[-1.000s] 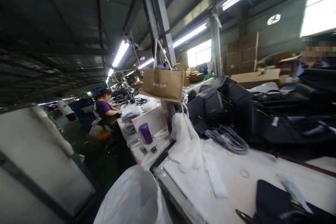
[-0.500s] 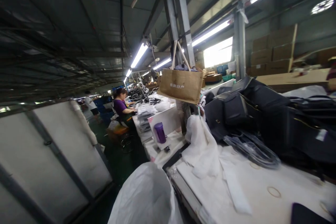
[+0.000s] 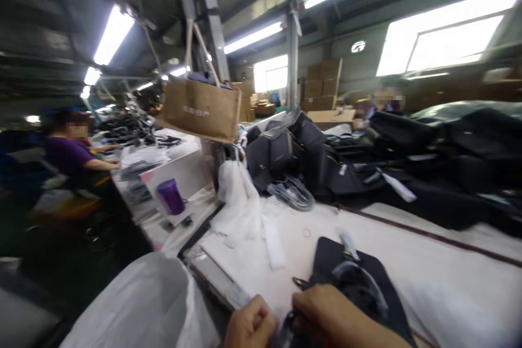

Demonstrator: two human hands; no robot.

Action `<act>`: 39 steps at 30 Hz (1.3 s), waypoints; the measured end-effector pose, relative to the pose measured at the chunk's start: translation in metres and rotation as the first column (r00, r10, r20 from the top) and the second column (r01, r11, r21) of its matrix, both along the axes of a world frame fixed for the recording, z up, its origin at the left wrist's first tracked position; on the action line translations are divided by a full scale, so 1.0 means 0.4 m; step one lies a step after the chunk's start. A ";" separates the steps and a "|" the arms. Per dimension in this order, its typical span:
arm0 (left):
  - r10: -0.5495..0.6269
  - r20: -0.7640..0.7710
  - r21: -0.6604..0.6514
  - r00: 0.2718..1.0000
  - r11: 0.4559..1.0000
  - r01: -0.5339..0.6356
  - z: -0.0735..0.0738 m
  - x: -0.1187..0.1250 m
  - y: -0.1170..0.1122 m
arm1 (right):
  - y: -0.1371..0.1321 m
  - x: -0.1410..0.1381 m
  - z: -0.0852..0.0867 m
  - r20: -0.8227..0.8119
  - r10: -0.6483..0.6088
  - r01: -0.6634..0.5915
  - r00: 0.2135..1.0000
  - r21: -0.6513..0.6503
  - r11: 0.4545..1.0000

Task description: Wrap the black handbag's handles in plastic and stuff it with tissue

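Observation:
At the near edge of the table, both of my hands are closed close together. My left hand (image 3: 250, 324) has curled fingers; what it grips, if anything, is too blurred to make out. My right hand (image 3: 332, 307) is wrapped round a dark strap (image 3: 290, 333), which seems to be in clear plastic and hangs between the hands. A small gold-coloured metal clip (image 3: 300, 283) sticks out above the right fingers. Just beyond the right hand a black bag (image 3: 385, 274) lies on the table, with plastic-wrapped parts on top. My right forearm hides part of it.
A large white plastic sack (image 3: 134, 304) stands at the table's left edge. Black bags (image 3: 285, 147) are heaped along the far side. A brown tote bag (image 3: 202, 111) hangs on a post above a purple cup (image 3: 171, 197). Two people (image 3: 69, 147) are farther off.
My view has swung to the right, so the post, tote bag and sack sit farther left. Both hands and the strap have come into view, and more of the black bag shows.

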State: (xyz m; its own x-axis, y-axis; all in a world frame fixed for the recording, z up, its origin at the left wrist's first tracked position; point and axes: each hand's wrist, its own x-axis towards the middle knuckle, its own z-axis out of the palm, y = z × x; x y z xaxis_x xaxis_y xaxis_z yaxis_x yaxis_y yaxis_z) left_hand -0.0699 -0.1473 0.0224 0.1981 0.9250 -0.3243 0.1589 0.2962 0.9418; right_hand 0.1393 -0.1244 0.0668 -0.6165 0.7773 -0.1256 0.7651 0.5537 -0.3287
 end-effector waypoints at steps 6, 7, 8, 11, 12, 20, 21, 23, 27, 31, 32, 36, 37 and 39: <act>-0.057 -0.180 0.081 0.982 0.994 0.073 -0.091 0.010 0.033 | 0.000 0.037 0.038 -0.069 0.023 -0.027 0.997 -0.052 0.998; -0.058 -0.198 0.087 0.978 0.993 0.076 -0.095 0.005 0.035 | 0.001 0.055 0.038 -0.124 -0.009 -0.002 0.992 -0.086 0.996; -0.055 -0.212 0.095 0.976 0.992 0.077 -0.095 0.003 0.038 | 0.003 0.072 0.037 -0.163 -0.036 0.018 0.986 -0.112 0.994; -0.051 -0.236 0.129 0.970 0.988 0.084 -0.070 0.015 0.043 | 0.010 0.093 0.025 -0.153 -0.038 0.020 0.988 -0.118 0.993; -0.052 -0.241 0.138 0.969 0.987 0.087 -0.056 0.026 0.044 | 0.013 0.091 0.020 -0.131 -0.026 0.013 0.991 -0.095 0.995; -0.071 -0.109 0.016 0.991 0.997 0.073 0.001 0.076 0.051 | 0.006 0.099 0.030 -0.157 0.001 -0.013 0.988 -0.074 0.997; -0.067 -0.097 0.002 0.993 0.998 0.067 -0.003 0.071 0.052 | 0.001 0.105 0.034 -0.191 -0.015 -0.002 0.982 -0.089 0.996; -0.050 -0.079 -0.008 0.996 0.999 0.049 -0.015 0.059 0.052 | -0.010 0.111 0.039 -0.229 -0.025 0.007 0.973 -0.079 0.997; -0.054 -0.066 -0.025 0.996 0.998 0.052 -0.031 0.046 0.048 | -0.017 0.106 0.033 -0.210 0.037 -0.031 0.977 0.031 0.999; -0.025 0.005 -0.053 1.000 0.998 0.025 -0.020 0.052 0.043 | -0.006 0.097 0.039 -0.189 0.040 -0.015 0.981 0.130 0.991; -0.017 0.024 -0.059 1.000 0.998 0.018 -0.015 0.056 0.043 | -0.004 0.092 0.044 -0.190 0.040 -0.010 0.981 0.158 0.987; -0.007 0.093 -0.065 0.996 0.998 0.013 -0.004 0.075 0.050 | -0.005 0.051 0.054 -0.166 0.072 -0.035 0.984 0.216 0.976; -0.009 0.114 -0.059 0.993 0.998 0.016 -0.004 0.079 0.052 | -0.006 0.039 0.052 -0.142 0.075 -0.043 0.987 0.215 0.976; -0.024 0.141 -0.037 0.990 0.999 0.030 -0.006 0.081 0.055 | -0.007 0.023 0.042 -0.103 0.076 -0.055 0.992 0.193 0.980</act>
State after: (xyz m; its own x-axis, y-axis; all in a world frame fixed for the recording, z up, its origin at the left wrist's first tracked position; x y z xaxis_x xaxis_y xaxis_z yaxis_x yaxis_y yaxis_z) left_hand -0.0374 -0.1254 0.0202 0.2691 0.9059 -0.3271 0.0338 0.3306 0.9432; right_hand 0.1485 -0.1272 0.0836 -0.6688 0.7379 0.0908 0.6904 0.6618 -0.2923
